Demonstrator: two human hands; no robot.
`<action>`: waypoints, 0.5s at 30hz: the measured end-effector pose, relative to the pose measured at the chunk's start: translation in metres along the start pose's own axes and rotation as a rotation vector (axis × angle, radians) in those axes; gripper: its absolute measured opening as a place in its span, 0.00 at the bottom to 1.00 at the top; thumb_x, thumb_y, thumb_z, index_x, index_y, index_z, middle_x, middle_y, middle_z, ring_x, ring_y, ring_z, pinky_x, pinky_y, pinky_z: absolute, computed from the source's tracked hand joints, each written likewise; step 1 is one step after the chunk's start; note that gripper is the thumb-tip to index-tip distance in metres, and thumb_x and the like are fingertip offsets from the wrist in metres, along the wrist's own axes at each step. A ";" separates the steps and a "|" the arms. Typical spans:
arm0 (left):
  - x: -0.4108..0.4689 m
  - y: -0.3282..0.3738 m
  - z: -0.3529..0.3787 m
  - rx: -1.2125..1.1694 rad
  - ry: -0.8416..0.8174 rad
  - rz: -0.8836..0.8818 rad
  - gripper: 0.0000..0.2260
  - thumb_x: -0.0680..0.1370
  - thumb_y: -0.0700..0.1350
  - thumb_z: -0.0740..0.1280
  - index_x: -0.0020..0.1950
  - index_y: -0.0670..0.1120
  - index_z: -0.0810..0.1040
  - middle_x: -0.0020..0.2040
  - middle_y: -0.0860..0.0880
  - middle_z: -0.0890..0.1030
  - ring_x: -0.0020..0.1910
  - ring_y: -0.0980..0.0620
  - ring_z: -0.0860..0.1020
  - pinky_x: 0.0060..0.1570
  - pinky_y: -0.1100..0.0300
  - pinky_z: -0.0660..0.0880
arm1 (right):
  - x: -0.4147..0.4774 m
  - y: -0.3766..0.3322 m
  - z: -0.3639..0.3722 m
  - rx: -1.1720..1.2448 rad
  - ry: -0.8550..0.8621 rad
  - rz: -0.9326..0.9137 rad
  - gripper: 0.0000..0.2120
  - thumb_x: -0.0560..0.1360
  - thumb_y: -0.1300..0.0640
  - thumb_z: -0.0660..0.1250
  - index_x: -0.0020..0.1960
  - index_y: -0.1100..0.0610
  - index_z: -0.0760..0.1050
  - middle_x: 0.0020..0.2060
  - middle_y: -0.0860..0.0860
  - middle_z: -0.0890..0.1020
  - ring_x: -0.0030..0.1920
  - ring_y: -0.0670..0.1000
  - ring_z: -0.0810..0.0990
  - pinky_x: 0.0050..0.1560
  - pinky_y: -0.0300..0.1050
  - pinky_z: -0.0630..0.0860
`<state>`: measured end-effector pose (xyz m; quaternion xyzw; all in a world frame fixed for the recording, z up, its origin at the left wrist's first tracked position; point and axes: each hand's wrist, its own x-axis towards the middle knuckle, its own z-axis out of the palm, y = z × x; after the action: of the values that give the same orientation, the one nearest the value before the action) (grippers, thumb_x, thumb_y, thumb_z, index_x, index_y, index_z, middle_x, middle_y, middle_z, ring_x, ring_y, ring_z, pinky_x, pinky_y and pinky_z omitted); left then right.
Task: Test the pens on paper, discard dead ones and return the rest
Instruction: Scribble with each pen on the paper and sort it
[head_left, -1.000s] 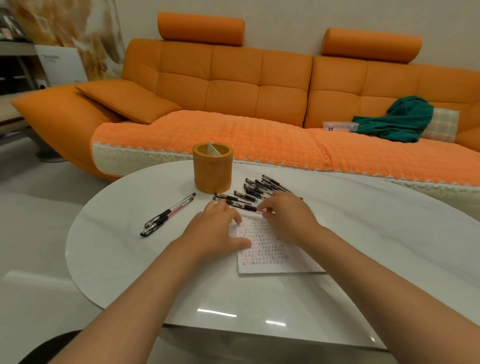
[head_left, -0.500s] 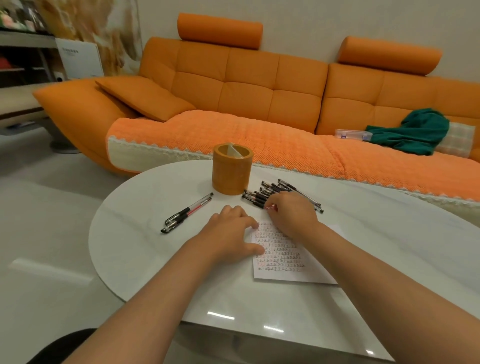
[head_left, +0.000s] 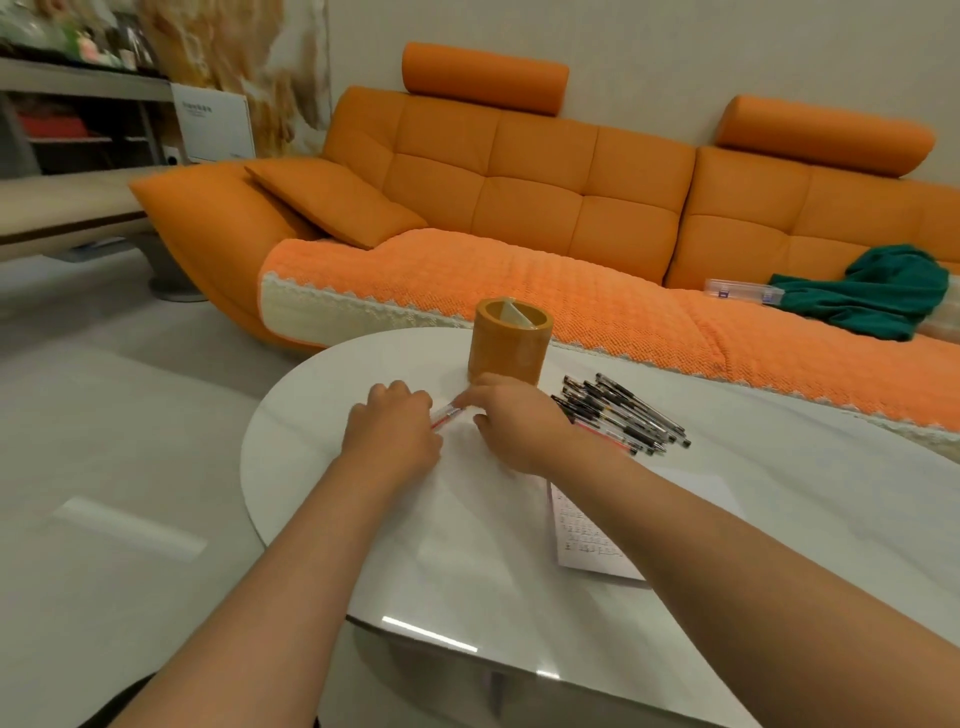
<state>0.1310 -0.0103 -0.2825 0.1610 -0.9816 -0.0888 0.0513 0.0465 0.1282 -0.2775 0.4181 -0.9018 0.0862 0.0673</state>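
— Where's the pen being handled?

— A red pen (head_left: 445, 417) sits between the two hands, close to the white table (head_left: 311, 467). It slants from seven o'clock up to one o'clock. Only a short middle stretch of it shows.

— And the fingers?

— The right hand (head_left: 511, 426) has its fingertips drawn together on the pen's far end, pinching it. The left hand (head_left: 392, 434) is knuckles-up with its fingers curled down over the near end. The pen runs under them, but I cannot tell whether they really clamp it.

— The holder?

— The orange pen holder (head_left: 511, 345) stands upright at twelve o'clock from the right hand, just beyond the knuckles. A pale divider shows inside it.

— The other pens?

— A pile of pens (head_left: 623, 413), mostly dark-capped, lies flat on the table at three o'clock from the right hand, just beside it.

— The paper?

— The sheet of paper (head_left: 587, 540), covered in rows of small marks, is at five o'clock, partly hidden by the right forearm.

— Beyond the table?

— An orange sofa (head_left: 519, 171) at twelve o'clock, with a green cloth (head_left: 872, 291) on its seat toward two o'clock.
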 end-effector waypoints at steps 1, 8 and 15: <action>0.000 -0.005 0.002 0.009 -0.024 -0.015 0.21 0.81 0.54 0.63 0.72 0.50 0.71 0.67 0.46 0.72 0.67 0.46 0.68 0.62 0.52 0.70 | 0.005 -0.005 0.003 0.001 -0.020 -0.023 0.20 0.81 0.63 0.61 0.69 0.50 0.75 0.66 0.48 0.77 0.66 0.51 0.74 0.63 0.48 0.74; -0.003 -0.021 0.003 -0.095 -0.075 0.002 0.14 0.81 0.47 0.65 0.66 0.51 0.79 0.59 0.47 0.76 0.60 0.46 0.73 0.58 0.51 0.77 | 0.012 -0.014 0.014 -0.024 -0.044 -0.132 0.14 0.79 0.55 0.67 0.64 0.49 0.79 0.58 0.48 0.82 0.57 0.51 0.80 0.56 0.52 0.76; -0.009 -0.010 -0.004 -0.226 -0.151 0.014 0.10 0.77 0.53 0.71 0.55 0.49 0.83 0.50 0.50 0.83 0.49 0.50 0.80 0.53 0.53 0.79 | -0.012 -0.001 0.011 0.033 0.049 -0.170 0.09 0.75 0.51 0.73 0.55 0.49 0.83 0.55 0.47 0.80 0.46 0.52 0.82 0.45 0.50 0.78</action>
<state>0.1429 -0.0173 -0.2814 0.1400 -0.9676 -0.2102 -0.0043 0.0543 0.1339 -0.2908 0.4920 -0.8596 0.1051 0.0896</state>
